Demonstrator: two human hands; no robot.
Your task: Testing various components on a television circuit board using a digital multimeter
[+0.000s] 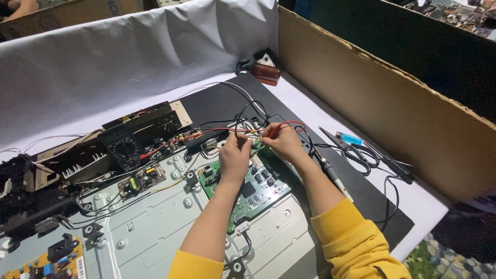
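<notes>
Over the far edge of the green rectangular circuit board (253,188) on the pale metal chassis (155,232), the right hand (281,142) pinches a thin red probe (275,129), while the left hand (235,155) is closed on a probe hidden by its fingers.

A green circuit board (257,189) lies flat on a grey metal chassis, with a red multimeter probe (275,129) angled onto its far edge.

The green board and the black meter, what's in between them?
In the head view, between the green board and the black meter lies grey metal panel, crossed by a red lead and a yellow wire.
</notes>
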